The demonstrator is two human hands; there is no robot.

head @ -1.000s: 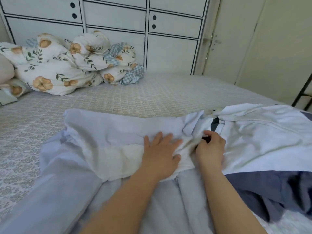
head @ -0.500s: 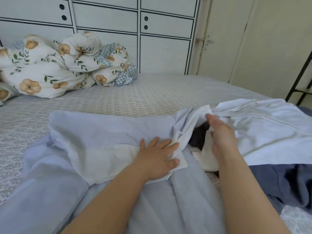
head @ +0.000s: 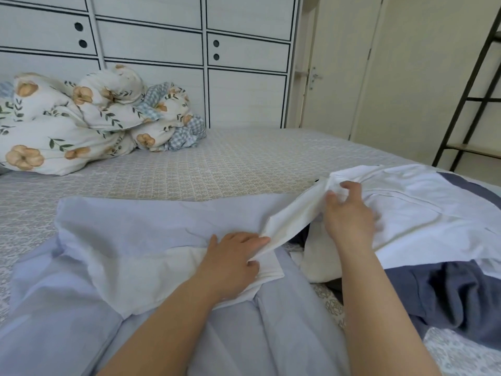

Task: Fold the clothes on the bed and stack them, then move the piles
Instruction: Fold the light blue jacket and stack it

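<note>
A pale lavender garment (head: 141, 234) lies spread across the near half of the bed (head: 244, 164), its white inner pocket lining showing. My left hand (head: 233, 261) presses flat on that lining and pinches its near end. My right hand (head: 349, 213) grips the far end of a white strip of the same cloth, lifted and pulled taut toward the right. A white garment (head: 423, 210) lies to the right, on top of a dark blue garment (head: 447, 297).
A crumpled floral duvet (head: 81, 126) is heaped at the far left of the bed against white cabinets (head: 244, 63). A door (head: 339, 63) and a dark metal shelf frame (head: 471, 99) stand to the right.
My right hand has moved up and to the right, lifting the white strip off the bed and stretching it. My left hand has stayed pressed on the lining. The camera has shifted slightly.
</note>
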